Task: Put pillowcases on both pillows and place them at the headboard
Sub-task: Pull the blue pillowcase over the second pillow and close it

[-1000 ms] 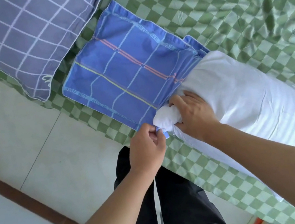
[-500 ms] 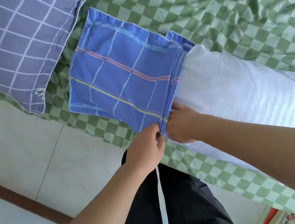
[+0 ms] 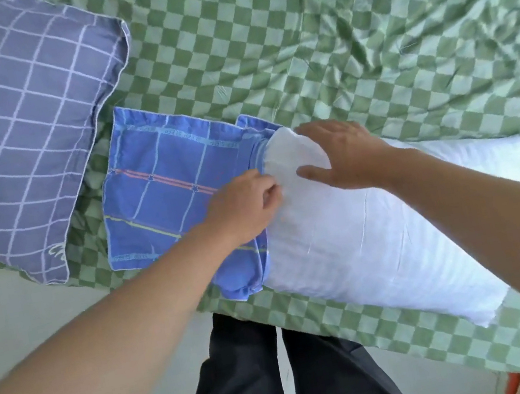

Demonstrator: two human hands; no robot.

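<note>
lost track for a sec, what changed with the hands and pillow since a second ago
The right hand let go of the white pillow's near corner, now tucked into the blue pillowcase, and moved up to press the far corner with open fingers. The left hand shifted its grip up along the opening's edge. The grey checked pillow stayed put.

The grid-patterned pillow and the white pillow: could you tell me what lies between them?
In the head view, the blue pillowcase lies between them on the green checked sheet.
</note>
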